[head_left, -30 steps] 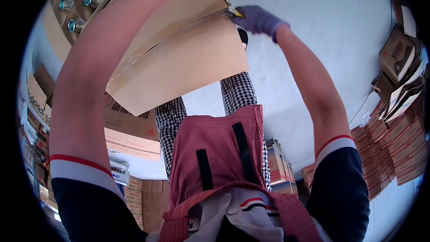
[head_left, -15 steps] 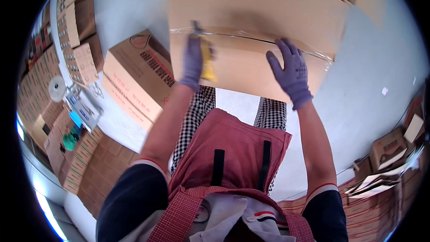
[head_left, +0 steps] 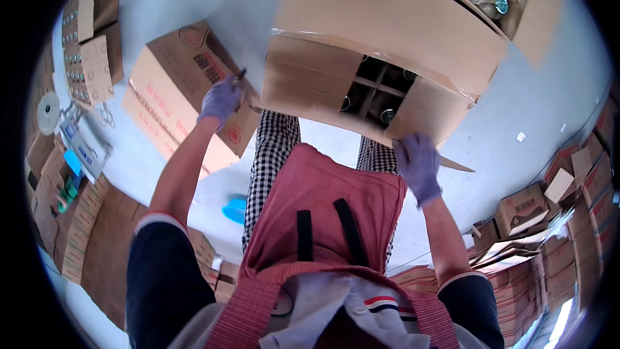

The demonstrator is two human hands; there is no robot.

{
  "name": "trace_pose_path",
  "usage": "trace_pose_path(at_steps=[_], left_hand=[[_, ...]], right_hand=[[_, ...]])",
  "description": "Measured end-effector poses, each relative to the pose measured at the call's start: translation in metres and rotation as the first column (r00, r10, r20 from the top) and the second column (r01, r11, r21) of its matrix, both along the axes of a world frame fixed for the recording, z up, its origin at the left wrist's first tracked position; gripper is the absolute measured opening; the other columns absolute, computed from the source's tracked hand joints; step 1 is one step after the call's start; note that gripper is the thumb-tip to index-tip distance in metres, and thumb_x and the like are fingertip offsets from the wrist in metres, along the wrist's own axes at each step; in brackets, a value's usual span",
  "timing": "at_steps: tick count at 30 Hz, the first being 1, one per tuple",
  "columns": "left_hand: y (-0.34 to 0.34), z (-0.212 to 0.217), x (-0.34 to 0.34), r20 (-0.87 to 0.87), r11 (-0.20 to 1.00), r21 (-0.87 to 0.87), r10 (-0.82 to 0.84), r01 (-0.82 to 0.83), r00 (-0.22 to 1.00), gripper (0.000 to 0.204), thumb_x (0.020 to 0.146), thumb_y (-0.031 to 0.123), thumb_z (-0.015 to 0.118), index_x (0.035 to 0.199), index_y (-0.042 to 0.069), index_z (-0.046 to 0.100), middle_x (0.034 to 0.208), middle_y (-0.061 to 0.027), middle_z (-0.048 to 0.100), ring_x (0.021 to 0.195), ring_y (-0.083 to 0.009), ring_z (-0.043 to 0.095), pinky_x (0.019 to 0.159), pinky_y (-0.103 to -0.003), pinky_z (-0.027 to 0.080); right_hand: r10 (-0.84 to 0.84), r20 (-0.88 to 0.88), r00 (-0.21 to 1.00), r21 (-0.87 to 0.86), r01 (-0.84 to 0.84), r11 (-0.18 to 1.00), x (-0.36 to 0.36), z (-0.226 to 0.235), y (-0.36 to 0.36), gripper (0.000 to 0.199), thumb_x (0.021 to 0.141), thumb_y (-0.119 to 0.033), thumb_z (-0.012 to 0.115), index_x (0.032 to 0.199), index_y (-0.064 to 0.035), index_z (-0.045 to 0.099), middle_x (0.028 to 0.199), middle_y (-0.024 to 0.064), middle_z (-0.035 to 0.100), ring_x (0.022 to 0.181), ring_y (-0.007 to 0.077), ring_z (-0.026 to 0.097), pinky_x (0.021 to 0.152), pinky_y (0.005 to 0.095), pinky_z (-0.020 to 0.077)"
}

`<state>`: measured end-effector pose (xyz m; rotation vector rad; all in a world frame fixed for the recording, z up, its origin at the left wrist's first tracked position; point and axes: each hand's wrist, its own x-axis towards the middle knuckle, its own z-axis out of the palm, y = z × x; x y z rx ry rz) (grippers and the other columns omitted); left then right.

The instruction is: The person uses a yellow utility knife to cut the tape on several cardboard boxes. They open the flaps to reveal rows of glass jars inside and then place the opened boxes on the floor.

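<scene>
Pale floor (head_left: 504, 100) all around, with cardboard boxes (head_left: 165, 106) stacked about. Near flap (head_left: 455, 163) of the carton (head_left: 387, 26), shut half a second ago, has now been swung out, so the bottles (head_left: 387, 116) inside are exposed. It's parked right ahead of the legs. Both arms are stretched forward, spread wide: a dark-tipped cutter (head_left: 241, 74) is gripped in the left hand (head_left: 221, 101); the right hand (head_left: 418, 163) is curled at the flap's edge, can't tell if it's pinched.
</scene>
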<state>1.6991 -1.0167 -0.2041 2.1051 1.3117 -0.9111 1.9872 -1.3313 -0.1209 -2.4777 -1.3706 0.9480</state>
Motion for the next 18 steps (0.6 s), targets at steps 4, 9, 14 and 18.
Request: trace_pose_path(at_steps=[4, 9, 14, 18], left_hand=[[0.002, 0.017, 0.113, 0.546, 0.982, 0.165, -0.009, -0.096, 0.838, 0.039, 0.082, 0.031, 0.058, 0.113, 0.01, 0.048, 0.107, -0.0177, 0.058, 0.095, -0.0331, 0.057, 0.078, -0.042, 0.047], [-0.067, -0.037, 0.255, 0.398, 0.495, 0.446, -0.856, 0.746, 0.329, 0.046, 0.078, 0.021, 0.06, 0.119, 0.009, 0.042, 0.115, -0.0152, 0.047, 0.087, -0.031, 0.06, 0.07, -0.034, 0.052], [-0.075, -0.001, 0.309, 0.772, 0.338, 0.342, -0.632, 0.877, -0.057, 0.038, 0.081, 0.01, 0.048, 0.118, 0.005, 0.048, 0.113, -0.0157, 0.052, 0.102, -0.0247, 0.056, 0.082, -0.036, 0.048], [0.043, 0.028, 0.382, 0.786, 0.593, -0.302, -0.289, 0.747, 0.547, 0.048, 0.081, 0.022, 0.059, 0.124, 0.004, 0.044, 0.119, -0.0122, 0.051, 0.109, -0.0233, 0.051, 0.092, -0.033, 0.041]], right_hand=[[-0.181, -0.252, 0.951, -0.046, 0.175, 0.983, -0.052, 0.044, -0.066, 0.018, 0.071, -0.018, 0.065, 0.085, -0.0087, 0.058, 0.083, 0.0106, 0.056, 0.081, 0.0302, 0.053, 0.07, 0.0401, 0.0437], [-0.507, 0.444, 0.739, 0.013, 0.56, 0.828, -0.065, 0.039, -0.052, 0.051, 0.076, -0.02, 0.063, 0.121, -0.0028, 0.045, 0.119, 0.0221, 0.046, 0.112, 0.0343, 0.043, 0.095, 0.0435, 0.0336], [-0.881, -0.311, -0.357, 0.225, 0.873, -0.433, -0.139, 0.027, -0.103, 0.057, 0.083, -0.023, 0.061, 0.128, 0.0008, 0.037, 0.121, 0.0169, 0.046, 0.108, 0.0245, 0.047, 0.093, 0.0338, 0.0387], [0.107, -0.779, -0.618, -0.554, 0.597, -0.58, -0.161, 0.002, -0.09, 0.041, 0.084, -0.015, 0.058, 0.12, 0.0002, 0.047, 0.117, 0.0118, 0.054, 0.109, 0.0263, 0.05, 0.095, 0.0397, 0.0388]])
